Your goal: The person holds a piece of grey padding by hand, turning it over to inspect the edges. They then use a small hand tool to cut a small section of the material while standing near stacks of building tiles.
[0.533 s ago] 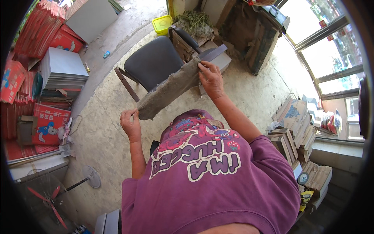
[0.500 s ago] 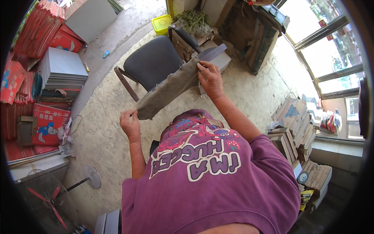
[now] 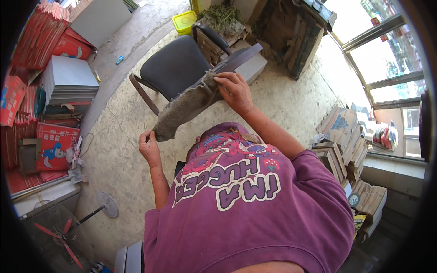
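Held up in the air, slanted: a long, flat, grey piece of rough card (image 3: 191, 102) with frayed edges. Low end close to the body, far end up over the seat of a dark grey padded chair with brown wooden legs (image 3: 175, 66).

Pinched at the low corner by the left hand (image 3: 149, 148), fingers curled shut around it. Gripped further up by the right hand (image 3: 234, 91), fingers folded tight over the top edge, thumb hidden underneath. Held in two places most likely to keep such a long, floppy piece from sagging or bending. Kept well above the pale speckled stone floor (image 3: 114, 150). Could not tell whether the far end rested on the light grey box (image 3: 250, 68) behind the chair or only passed over it.

Right in the way ahead: the chair. Behind it, a small yellow plastic tub (image 3: 184, 22) and a dark old wooden cupboard (image 3: 291, 36).

On the left, a neat stack of pale grey sheets (image 3: 68, 82) and piles of red printed packs (image 3: 54, 145). On the right, leaning stacks of brown flat card bundles (image 3: 341, 136) under a bright window (image 3: 391, 59). Down in the lower left, a standing fan with red blades (image 3: 61, 227). Closest of all, a purple shirt with pale letters (image 3: 246, 204).
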A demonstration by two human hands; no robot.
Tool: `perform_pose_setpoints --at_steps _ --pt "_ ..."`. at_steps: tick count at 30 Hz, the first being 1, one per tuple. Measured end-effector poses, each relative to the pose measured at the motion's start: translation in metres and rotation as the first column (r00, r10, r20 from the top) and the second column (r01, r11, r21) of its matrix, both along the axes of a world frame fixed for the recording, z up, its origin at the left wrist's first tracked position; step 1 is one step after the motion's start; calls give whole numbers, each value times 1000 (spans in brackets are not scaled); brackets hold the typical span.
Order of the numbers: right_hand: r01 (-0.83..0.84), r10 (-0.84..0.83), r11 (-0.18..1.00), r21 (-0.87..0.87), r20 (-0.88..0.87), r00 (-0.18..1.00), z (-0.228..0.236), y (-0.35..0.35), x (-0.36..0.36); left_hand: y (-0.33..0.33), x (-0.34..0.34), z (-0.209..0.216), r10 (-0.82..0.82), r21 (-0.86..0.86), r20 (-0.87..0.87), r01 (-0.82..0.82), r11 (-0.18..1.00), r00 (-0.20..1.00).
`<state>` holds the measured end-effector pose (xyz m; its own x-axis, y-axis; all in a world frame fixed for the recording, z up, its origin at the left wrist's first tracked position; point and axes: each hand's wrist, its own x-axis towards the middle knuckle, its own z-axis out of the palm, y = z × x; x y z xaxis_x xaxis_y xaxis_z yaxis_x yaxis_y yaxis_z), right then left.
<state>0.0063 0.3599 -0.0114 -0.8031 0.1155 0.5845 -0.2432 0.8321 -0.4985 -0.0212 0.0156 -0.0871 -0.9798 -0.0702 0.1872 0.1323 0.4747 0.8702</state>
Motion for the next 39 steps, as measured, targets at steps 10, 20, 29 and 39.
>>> perform_pose_setpoints --at_steps 10,20,29,39 --pt "-72 72 997 7 -11 997 -5 13 -6 15 2 11 72 31 24 -73 997 997" --pt "-96 96 995 -36 -12 995 -8 39 -11 40 4 42 52 -342 -223 -129 931 973" --pt "35 -33 996 -78 32 999 -9 91 -15 92 -3 62 -96 -400 -283 -26 916 954" --pt "343 -315 913 -221 152 937 -35 152 -8 174 -25 76 -274 -402 -299 140 905 914"
